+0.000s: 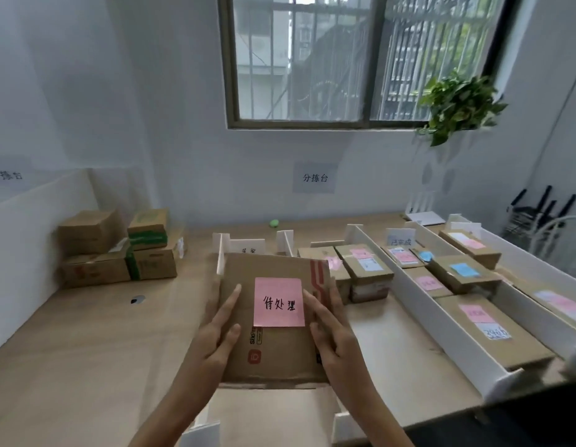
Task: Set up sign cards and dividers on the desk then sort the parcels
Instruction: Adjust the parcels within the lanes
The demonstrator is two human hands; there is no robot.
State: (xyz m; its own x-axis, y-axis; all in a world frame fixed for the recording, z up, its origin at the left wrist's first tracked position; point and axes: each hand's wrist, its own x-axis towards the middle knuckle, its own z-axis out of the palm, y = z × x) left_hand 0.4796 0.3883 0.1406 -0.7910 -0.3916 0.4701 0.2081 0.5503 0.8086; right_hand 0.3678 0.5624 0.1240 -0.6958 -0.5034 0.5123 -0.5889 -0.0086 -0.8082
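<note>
Nearest to me, two short white divider pieces stand at the near edge of the tabletop. I judge that they mark the mouth of the left lane.

Just beyond them my left hand and right hand are on the parcel, one at each side. The grip of both is open: the fingers are straight and lie flat along the left and right edges of the top, not curled around anything. I think I hold it pressed between two flat hands because the box is wide and flat, and this way I can line it up square with the lane. I cannot tell if its bottom already rests on the tabletop. The pink note with handwriting faces up between my hands, probably so that I can read the category before I let go.

The parcel is in the left lane, its far edge close to a white divider and a small sign card whose writing is too small to read. To the right, a long divider runs from far to near. Sorted parcels lie on its left side and more parcels on its right, many with pink or blue notes, near a second sign card.

At the far left, a stack of boxes sits apart from the lanes, so in my judgement the sorting is not finished. On the far wall hangs a paper sign.
</note>
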